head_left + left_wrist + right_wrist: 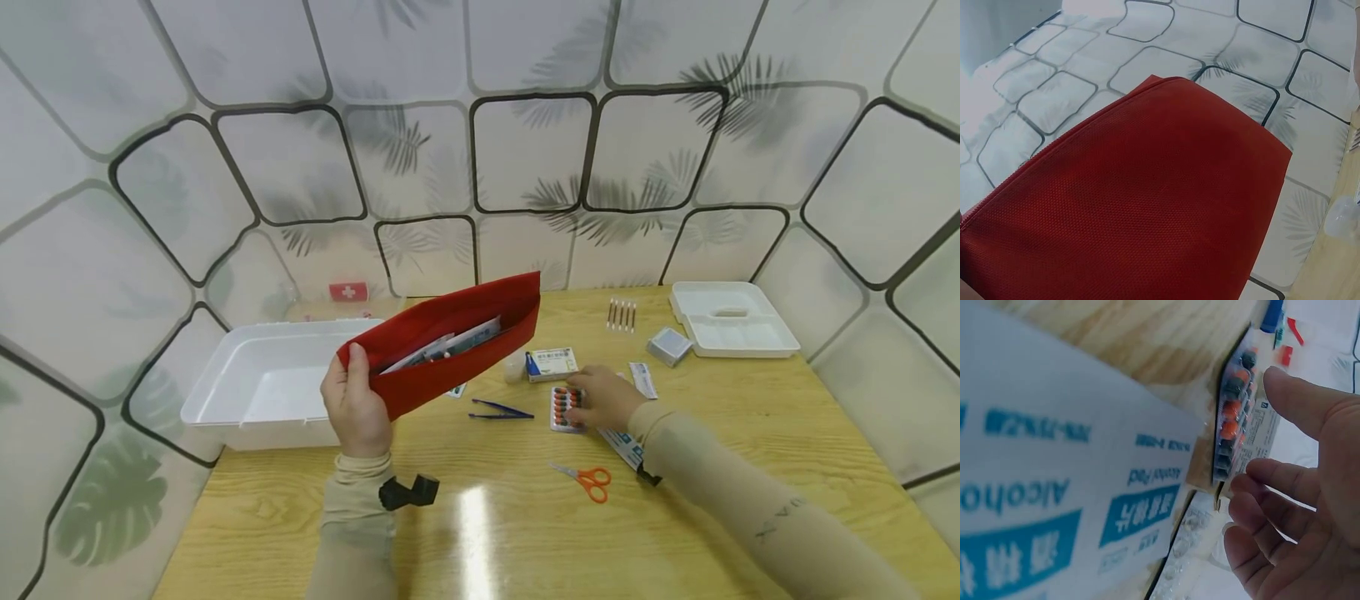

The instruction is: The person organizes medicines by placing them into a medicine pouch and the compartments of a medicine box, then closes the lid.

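The blister pack of capsules [564, 407] lies flat on the table [480, 517], just in front of a small medicine box [551, 364], and the right hand [606, 398] rests over its right edge. In the right wrist view the fingers [1272, 477] are loosely curled toward the pack [1233, 419], thumb above and fingertips at its rim, but the pack does not look lifted; whether they already pinch it I cannot tell from that close, skewed angle. The risk, as I judge it, is that a thin, slick pack lying flush on a glossy top gives little edge to catch, so the fingertips could slide it against the box or under the alcohol pad packets [622, 446] beside the wrist instead of raising it.

The left hand [356, 406] holds the red pouch [450, 342] off the table by its left end, thumb up along the near flap, fingers wrapped behind, forearm upright. The pouch hangs open and tilted, with packets showing inside; held only at one end, it could sag shut or spill toward the open white case [262, 383] behind it. The right forearm lies low and stretches in from the right, past the orange scissors [588, 479], with blue tweezers [501, 410] left of the pack.
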Demonstrator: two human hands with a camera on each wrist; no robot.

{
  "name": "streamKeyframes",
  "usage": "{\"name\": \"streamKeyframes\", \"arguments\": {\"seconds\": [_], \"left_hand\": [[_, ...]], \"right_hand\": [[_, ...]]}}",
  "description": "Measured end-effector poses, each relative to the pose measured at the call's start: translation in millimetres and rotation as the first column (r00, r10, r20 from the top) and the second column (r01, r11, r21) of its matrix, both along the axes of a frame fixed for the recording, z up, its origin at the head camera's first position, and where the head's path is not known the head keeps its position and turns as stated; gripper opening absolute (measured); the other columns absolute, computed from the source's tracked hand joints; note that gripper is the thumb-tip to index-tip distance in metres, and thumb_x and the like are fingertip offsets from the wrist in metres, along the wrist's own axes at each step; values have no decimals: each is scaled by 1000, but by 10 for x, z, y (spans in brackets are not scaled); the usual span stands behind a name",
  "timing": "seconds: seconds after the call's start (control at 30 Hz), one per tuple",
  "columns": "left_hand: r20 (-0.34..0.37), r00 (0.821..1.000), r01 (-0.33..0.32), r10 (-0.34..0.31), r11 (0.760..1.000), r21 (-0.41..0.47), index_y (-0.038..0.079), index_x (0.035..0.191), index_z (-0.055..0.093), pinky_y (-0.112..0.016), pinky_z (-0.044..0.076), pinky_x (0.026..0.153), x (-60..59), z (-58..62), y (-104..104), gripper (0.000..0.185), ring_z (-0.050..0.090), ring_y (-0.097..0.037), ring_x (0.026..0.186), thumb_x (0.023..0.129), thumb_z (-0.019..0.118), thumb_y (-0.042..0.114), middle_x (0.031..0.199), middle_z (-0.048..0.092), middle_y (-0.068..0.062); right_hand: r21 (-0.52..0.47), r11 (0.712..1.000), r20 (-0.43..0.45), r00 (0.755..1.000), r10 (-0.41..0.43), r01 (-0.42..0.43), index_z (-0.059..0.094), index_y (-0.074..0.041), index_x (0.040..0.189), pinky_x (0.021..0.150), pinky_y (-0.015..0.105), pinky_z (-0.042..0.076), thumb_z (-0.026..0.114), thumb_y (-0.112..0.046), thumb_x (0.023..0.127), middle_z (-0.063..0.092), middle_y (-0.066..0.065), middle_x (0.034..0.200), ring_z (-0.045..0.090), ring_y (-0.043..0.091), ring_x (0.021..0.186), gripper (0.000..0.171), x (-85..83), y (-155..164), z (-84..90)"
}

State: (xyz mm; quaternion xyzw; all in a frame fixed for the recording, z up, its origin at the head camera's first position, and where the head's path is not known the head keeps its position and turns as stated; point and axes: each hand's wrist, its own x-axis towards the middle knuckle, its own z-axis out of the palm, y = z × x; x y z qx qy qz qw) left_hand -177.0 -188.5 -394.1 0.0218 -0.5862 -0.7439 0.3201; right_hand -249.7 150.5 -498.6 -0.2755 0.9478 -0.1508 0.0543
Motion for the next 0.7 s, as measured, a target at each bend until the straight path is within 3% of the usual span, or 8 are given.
{"name": "streamKeyframes", "arguments": {"seconds": [0.23, 0.47, 0.7], "left_hand": [[-13, 1000, 9, -9, 1000, -16, -6, 108, 62, -36, 50, 76, -2, -10, -2, 39, 60, -27, 90, 101, 47, 29, 98, 67, -9], [-17, 1000, 21, -22, 1000, -19, -7, 109, 61, -37, 50, 77, 0, -5, 7, 40, 61, -28, 90, 101, 47, 30, 99, 67, -9], [-21, 999, 44, -45, 999, -23, -10, 105, 61, -32, 50, 73, 1, -12, 63, 39, 61, -24, 84, 101, 47, 26, 93, 67, -6]], "right_hand": [[42, 999, 10, 1000, -24, 23, 60, -2, 125, 93, 54, 44, 72, -48, 82, 54, 21, 129, 50, 40, 115, 64, 30, -45, -21], [44, 999, 25, 999, -27, 26, 60, -1, 125, 96, 53, 42, 73, -50, 81, 53, 22, 131, 49, 41, 117, 67, 42, -74, -19], [35, 997, 30, 997, -72, 71, 62, -4, 118, 88, 48, 47, 80, -49, 74, 58, 14, 112, 52, 34, 106, 65, 47, -112, 2]]}}
